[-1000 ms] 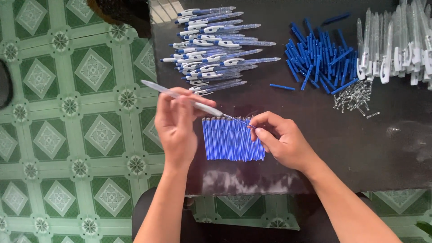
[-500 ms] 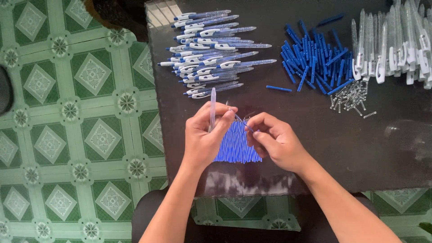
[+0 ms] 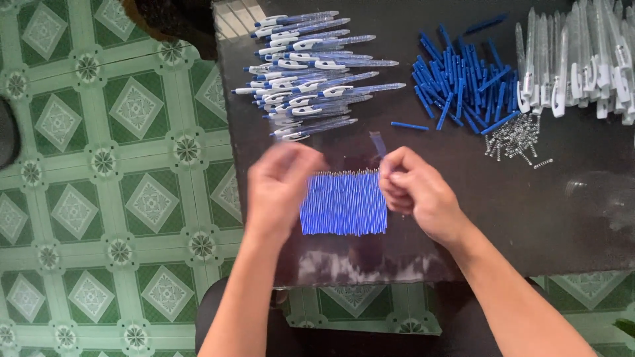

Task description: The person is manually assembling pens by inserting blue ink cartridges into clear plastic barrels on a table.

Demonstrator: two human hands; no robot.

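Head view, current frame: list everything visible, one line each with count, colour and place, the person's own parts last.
Table: one, dark and glossy, right part of the view.
Floor: green patterned tiles, left and below.
Assembled pens: a pile, clear with white clips and blue parts, table's far left.
Blue parts: a heap, far middle; one lies apart.
Springs: small metal heap, beside the blue parts.
Clear barrels: a pile with white clips, far right.
Refills: a flat row, blue, between the hands.
Left hand: blurred, at the row's left edge.
Right hand: pinching a small blue piece.
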